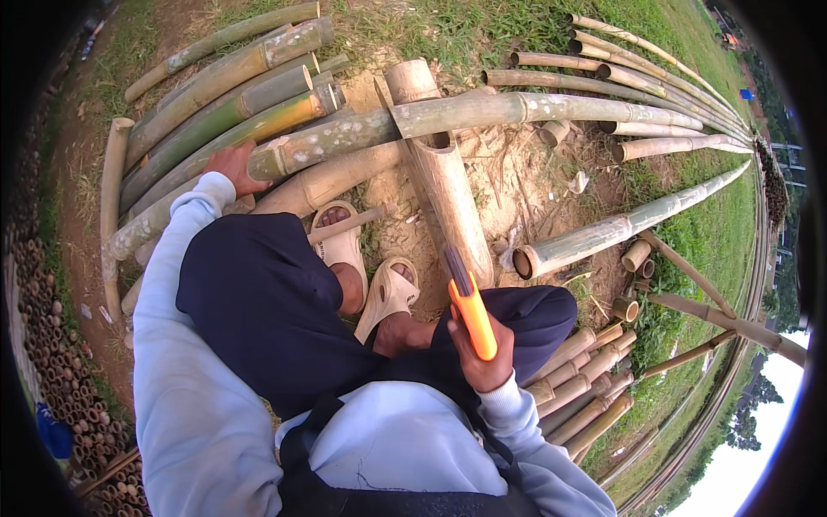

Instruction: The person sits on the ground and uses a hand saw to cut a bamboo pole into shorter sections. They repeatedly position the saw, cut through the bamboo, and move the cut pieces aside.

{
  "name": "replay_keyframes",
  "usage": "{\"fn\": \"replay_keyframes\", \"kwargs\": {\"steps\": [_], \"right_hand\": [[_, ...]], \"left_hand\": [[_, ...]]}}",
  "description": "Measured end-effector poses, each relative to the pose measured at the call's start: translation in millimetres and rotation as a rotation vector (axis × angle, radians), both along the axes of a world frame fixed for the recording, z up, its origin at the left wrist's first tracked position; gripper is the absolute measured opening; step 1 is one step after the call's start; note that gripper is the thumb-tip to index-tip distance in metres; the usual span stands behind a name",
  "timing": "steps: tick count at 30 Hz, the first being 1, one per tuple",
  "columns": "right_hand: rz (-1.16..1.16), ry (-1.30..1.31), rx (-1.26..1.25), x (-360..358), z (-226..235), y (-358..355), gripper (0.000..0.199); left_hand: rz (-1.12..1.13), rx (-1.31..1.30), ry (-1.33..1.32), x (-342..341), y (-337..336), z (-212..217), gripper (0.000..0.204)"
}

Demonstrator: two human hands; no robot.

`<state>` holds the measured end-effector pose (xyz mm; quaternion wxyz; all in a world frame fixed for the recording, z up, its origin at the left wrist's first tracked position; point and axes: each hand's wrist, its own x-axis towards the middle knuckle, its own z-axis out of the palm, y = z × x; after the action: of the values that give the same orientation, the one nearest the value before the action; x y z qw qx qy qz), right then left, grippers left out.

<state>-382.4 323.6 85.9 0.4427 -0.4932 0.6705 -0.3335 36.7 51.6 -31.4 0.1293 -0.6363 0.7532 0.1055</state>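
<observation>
A long, pale green bamboo pole (336, 133) lies crosswise in front of me, resting over a thick, notched bamboo piece (461, 207). My left hand (234, 170) grips the pole left of this support, fingers over its top and thumb stretched along its side. In my right hand (484, 351), beside my right knee, is the orange handle of a hand saw (472, 319). Its long blade reaches away from me and crosses the pole just left of the support's open end. How deep the blade sits in the bamboo I cannot make out.
Several cut bamboo lengths (233, 108) lie at the far left. More long poles (655, 82) stretch away at the right, with a single pole (620, 228) nearer. Short pieces (577, 379) are stacked by my right knee. Sawdust (508, 185) covers the ground around the support.
</observation>
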Motion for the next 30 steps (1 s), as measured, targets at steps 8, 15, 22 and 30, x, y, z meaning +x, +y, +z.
{"fn": "replay_keyframes", "kwargs": {"steps": [8, 15, 22, 30], "right_hand": [[-0.049, -0.028, -0.174, 16, -77, -91, 0.018], [-0.043, -0.095, -0.15, 15, -63, -45, 0.016], [0.017, 0.023, -0.074, -5, -24, 14, 0.029], [0.012, -0.009, -0.081, 13, -78, -82, 0.017]], "left_hand": [[-0.023, 0.04, 0.045, -18, -12, 9, 0.084], [0.024, 0.063, 0.026, -7, -4, 11, 0.086], [-0.01, 0.034, 0.015, -7, -7, 2, 0.086], [0.006, 0.013, 0.002, -12, -12, 10, 0.083]]}}
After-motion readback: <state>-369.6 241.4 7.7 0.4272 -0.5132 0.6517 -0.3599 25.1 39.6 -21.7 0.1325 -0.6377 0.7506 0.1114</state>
